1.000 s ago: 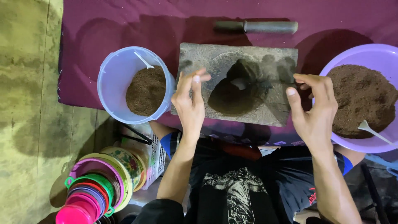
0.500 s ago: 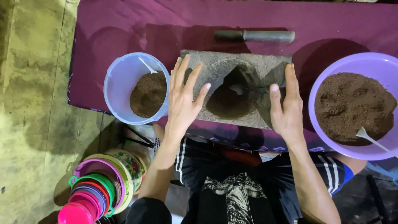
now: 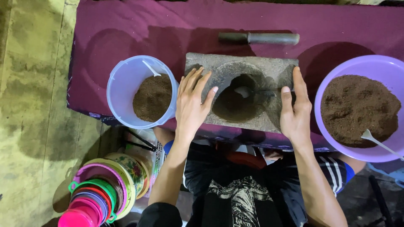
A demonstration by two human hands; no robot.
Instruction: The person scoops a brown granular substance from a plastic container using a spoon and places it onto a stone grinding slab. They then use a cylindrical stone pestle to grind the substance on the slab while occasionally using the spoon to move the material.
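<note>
Resting flat as before, both hands (image 3: 191,105) (image 3: 296,112) on stone slab (image 3: 235,67), fingers wide.

No packages, labels, signs, screens visible.

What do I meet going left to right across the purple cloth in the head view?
Clear tub of brown powder → left hand → dark hollow in the stone block → right hand → purple bowl of brown powder.
</note>
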